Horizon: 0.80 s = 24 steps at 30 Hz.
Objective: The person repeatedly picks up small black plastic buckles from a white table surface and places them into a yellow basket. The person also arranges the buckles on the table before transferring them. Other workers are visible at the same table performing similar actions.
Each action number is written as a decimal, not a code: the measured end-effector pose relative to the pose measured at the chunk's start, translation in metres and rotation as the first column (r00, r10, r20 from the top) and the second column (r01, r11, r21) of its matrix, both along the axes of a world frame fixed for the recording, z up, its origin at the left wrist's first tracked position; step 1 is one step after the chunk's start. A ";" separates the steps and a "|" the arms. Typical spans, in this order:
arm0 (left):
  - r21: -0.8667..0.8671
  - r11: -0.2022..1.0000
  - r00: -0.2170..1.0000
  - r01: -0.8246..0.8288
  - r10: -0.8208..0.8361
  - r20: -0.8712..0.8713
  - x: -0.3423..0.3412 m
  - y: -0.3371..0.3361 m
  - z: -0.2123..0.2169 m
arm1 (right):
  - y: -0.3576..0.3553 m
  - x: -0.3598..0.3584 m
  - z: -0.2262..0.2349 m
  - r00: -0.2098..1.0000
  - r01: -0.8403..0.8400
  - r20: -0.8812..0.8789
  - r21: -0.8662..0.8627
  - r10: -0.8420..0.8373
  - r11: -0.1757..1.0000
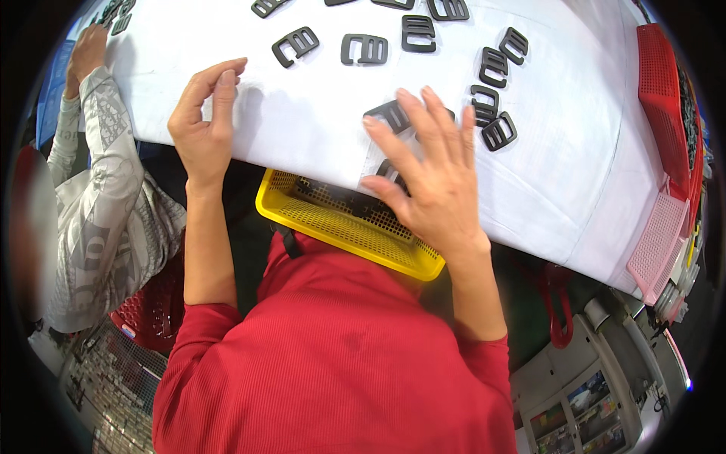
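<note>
My right hand (431, 170) is spread over several black plastic strap buckles near the table's front edge, fingers apart and holding nothing that shows. One buckle (390, 116) sticks out beside its fingertips, and another lies partly hidden under the thumb and palm. My left hand (206, 125) hovers over the white tabletop to the left, thumb and forefinger tips close together, with nothing visible between them. Farther back lie loose buckles, among them an angled one (296, 46) and a level one (364, 49). To the right, a group of buckles (494, 66) trails toward my right hand.
A yellow perforated basket (352, 240) sits between my body and the table edge, dark pieces inside. Red baskets (659, 98) and a pink basket (658, 240) stand along the right edge. At left, another person's hand (88, 53) works by more buckles.
</note>
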<state>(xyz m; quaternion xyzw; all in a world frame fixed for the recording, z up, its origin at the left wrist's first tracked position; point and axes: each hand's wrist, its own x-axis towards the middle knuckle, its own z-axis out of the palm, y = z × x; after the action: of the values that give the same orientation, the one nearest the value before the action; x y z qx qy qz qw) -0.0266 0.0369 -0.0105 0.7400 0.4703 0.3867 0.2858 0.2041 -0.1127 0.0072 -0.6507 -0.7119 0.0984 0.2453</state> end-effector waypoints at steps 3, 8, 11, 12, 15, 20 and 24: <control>-0.012 1.000 0.999 0.001 -0.001 -0.035 0.003 -0.003 -0.005 | 0.002 -0.007 -0.011 0.998 -0.067 0.005 -0.053 0.067 0.996; 0.037 0.999 1.000 -0.018 0.017 0.023 0.006 -0.002 -0.008 | -0.030 -0.005 -0.010 0.986 -0.166 -0.043 -0.071 0.163 0.984; 0.023 1.000 1.000 -0.003 0.003 0.019 0.004 0.000 -0.008 | -0.045 -0.006 -0.003 0.976 -0.202 -0.096 -0.045 0.197 0.978; 0.031 1.000 1.000 0.007 -0.007 0.018 0.004 0.000 -0.009 | -0.049 -0.006 0.000 0.969 -0.223 -0.122 -0.043 0.216 0.974; 0.041 0.999 1.000 0.012 -0.012 0.009 0.003 -0.001 -0.008 | -0.051 -0.002 0.008 0.950 -0.225 -0.217 0.019 0.224 0.974; -0.012 1.000 1.000 0.001 -0.001 0.012 0.000 -0.004 -0.009 | -0.032 0.034 0.000 0.986 0.167 -0.015 0.188 -0.168 0.968; -0.061 0.998 1.000 0.008 -0.007 0.028 0.001 -0.003 -0.007 | -0.015 0.046 -0.008 0.887 0.382 0.227 0.125 -0.402 0.915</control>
<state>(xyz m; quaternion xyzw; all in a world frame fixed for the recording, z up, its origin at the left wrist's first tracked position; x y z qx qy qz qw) -0.0259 0.0335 -0.0178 0.7272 0.4752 0.3812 0.3164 0.2496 -0.1281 -0.0009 -0.7781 -0.5940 -0.0627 0.1943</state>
